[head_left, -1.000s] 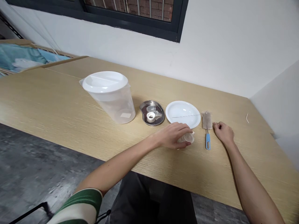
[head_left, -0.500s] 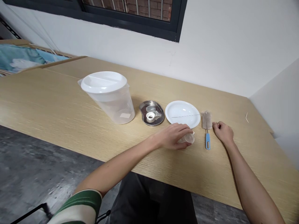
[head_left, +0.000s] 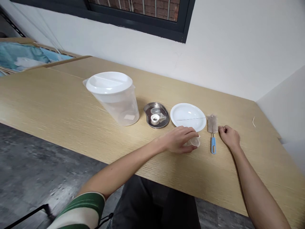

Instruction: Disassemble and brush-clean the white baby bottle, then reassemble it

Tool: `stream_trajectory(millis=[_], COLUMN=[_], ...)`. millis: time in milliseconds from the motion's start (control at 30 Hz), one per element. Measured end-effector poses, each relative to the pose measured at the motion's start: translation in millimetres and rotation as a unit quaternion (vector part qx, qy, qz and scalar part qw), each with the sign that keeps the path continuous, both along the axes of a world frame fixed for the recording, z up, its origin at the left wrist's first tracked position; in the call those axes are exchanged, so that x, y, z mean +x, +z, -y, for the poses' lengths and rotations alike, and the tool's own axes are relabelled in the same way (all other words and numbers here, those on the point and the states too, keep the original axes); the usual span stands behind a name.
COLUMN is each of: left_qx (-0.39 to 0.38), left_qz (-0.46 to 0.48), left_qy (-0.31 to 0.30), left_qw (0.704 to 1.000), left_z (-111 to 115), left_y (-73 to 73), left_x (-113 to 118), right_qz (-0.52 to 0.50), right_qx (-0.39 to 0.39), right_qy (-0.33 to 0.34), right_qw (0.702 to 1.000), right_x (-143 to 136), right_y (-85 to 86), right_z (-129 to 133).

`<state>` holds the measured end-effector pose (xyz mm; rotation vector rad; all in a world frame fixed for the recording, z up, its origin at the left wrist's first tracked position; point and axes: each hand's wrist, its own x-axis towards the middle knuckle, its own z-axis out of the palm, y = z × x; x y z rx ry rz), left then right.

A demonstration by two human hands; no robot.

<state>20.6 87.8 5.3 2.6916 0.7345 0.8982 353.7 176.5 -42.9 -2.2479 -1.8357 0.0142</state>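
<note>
My left hand (head_left: 180,139) is closed around a clear baby bottle (head_left: 195,142), low over the table just in front of the white plate. Much of the bottle is hidden by the fingers. My right hand (head_left: 229,136) rests on the table with its fingers curled in and nothing showing in them. Just left of it lies a bottle brush (head_left: 213,124) with a blue handle. A steel kidney-shaped tray (head_left: 145,116) holds a white screw ring (head_left: 155,119), a clear nipple (head_left: 163,117) and a clear cap (head_left: 155,110).
A tall translucent pitcher (head_left: 119,108) with a white lid stands left of the tray. Across the white plate (head_left: 175,113) lies a thin wire (head_left: 190,119). A small bent white strip (head_left: 254,121) is far right. The wall and window (head_left: 183,31) rise behind the table.
The view has shifted slightly, so everything appears a little further right. Both hands keep nearly the same pose, and the baby bottle stays in my left hand.
</note>
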Motion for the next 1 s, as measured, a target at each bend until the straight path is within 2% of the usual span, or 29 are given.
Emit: stream_trajectory(millis=[1000], left_qx=[0.013], left_qz=[0.004], left_qy=[-0.009], left_qw=[1.0], left_z=[-2.4], left_y=[-0.4], left_x=[-1.6], right_qz=[-0.002], right_qx=[0.005], right_qy=[0.0], right_qw=[1.0], right_x=[-0.1], right_y=[0.9], right_z=[0.5])
